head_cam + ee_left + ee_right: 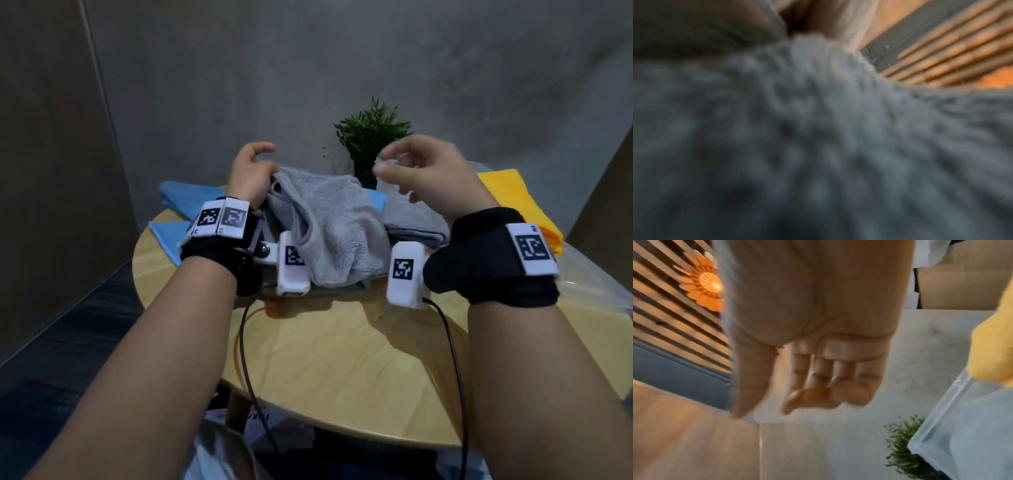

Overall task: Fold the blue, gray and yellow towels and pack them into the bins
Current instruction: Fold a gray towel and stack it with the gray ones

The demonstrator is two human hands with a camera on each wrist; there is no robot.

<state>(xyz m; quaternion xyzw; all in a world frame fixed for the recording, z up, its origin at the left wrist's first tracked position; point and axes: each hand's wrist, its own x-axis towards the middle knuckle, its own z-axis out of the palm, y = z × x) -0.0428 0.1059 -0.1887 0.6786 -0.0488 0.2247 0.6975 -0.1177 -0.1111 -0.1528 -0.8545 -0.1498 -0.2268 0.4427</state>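
A fluffy gray towel (335, 233) hangs bunched over the middle of the round wooden table (342, 359). My left hand (265, 162) grips its upper left corner and holds it up. The same gray towel (818, 138) fills the blurred left wrist view. My right hand (385, 162) hovers to the right of it with loosely curled fingers (813, 395) and holds nothing. A second, folded gray towel (414, 219) lies under the right hand. The blue towel (185, 198) is spread at the back left. The yellow towel (513, 202) lies at the back right beside a clear bin (953, 410).
A small potted plant (371, 137) stands at the back of the table against the gray wall. Clear plastic (596, 277) lies at the table's right edge. Cables from the wrist cameras trail over the bare wood in front.
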